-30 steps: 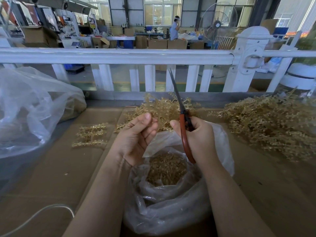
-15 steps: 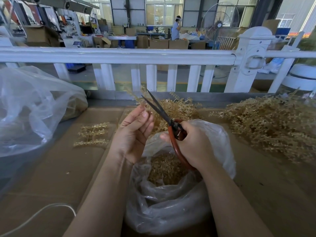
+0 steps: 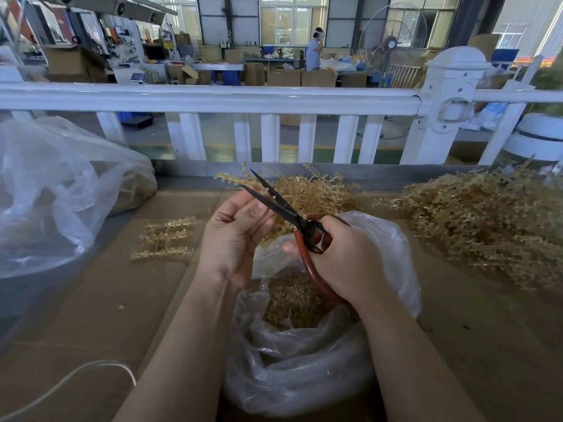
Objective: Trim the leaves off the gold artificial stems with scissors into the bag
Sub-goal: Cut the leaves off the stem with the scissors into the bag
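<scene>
The right hand [image 3: 341,257] grips the scissors [image 3: 292,217], blades apart, beside the left hand [image 3: 240,229], which seemingly pinches a gold stem [image 3: 275,198], mostly hidden. Above the near bag [image 3: 304,370], closing blades could nick fingertips [image 3: 259,205].

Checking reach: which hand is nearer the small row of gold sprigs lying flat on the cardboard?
Left. The left hand is just beside the sprigs; the right hand is beyond it, over the bag.

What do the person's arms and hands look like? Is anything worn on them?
Both forearms are bare as far as the picture shows: no sleeves, gloves or watch. The left hand and the right hand show no rings or markings on the fingers; the nails are short and plain.
</scene>
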